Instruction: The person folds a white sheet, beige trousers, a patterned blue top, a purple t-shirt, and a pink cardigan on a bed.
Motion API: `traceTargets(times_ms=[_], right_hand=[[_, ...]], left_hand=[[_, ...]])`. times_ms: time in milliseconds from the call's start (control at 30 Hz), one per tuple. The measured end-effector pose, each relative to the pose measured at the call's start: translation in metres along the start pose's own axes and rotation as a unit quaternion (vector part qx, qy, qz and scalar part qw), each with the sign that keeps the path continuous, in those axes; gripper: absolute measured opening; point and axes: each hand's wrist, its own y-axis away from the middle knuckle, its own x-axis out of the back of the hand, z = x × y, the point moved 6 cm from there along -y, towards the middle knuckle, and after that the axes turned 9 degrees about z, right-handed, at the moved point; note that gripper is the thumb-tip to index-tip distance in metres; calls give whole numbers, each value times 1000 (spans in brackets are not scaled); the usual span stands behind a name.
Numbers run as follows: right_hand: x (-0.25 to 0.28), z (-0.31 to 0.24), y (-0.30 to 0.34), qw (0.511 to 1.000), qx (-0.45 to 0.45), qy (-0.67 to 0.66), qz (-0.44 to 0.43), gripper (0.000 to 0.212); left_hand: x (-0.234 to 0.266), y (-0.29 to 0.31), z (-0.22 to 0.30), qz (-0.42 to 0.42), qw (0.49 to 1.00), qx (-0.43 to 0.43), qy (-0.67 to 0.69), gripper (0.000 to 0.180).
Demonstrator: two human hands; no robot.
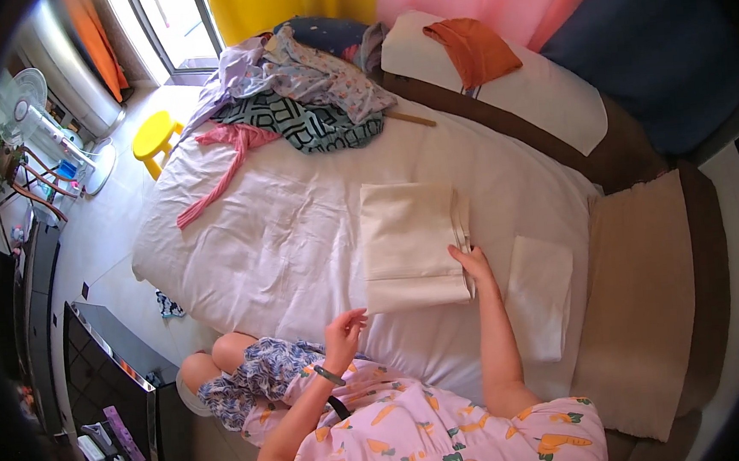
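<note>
A folded cream cloth point(408, 236) lies flat on the white-covered bed, its layers stacked along the right side. My right hand point(473, 263) grips that layered edge, thumb on top and the other fingers mostly hidden under the fabric. Close to the cloth's near left corner is my left hand point(343, 333), its fingers loosely bent and apart, holding nothing. To the right of my right forearm rests a smaller folded white cloth point(542, 300).
Rumpled clothes point(316, 80) are heaped at the bed's far side, beside a pink strip of fabric point(219, 168). A brown cloth point(472, 48) lies on the sofa back. Left of the bed stand a yellow stool point(155, 136), a fan point(58, 132) and a dark glossy cabinet point(110, 377).
</note>
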Motion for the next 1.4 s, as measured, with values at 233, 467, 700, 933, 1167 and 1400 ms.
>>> traceTargets(times_ms=[233, 467, 700, 933, 1167, 1400], right_hand=[[-14, -9, 5, 959, -142, -128, -210, 50], [9, -77, 0, 956, 88, -269, -78, 49], [44, -50, -58, 886, 49, -446, 115, 49], [81, 60, -63, 927, 45, 136, 346, 47], [-92, -107, -40, 926, 319, 69, 188, 45], [-259, -253, -157, 896, 386, 212, 55, 34]], left_hand=[[20, 9, -8, 12, 999, 38, 26, 27], [38, 12, 0, 35, 997, 52, 44, 25], [51, 11, 11, 46, 997, 39, 49, 25], [42, 10, 8, 18, 997, 48, 55, 25], [63, 29, -9, 53, 989, 79, 117, 23], [100, 42, 34, 91, 990, 96, 52, 31]])
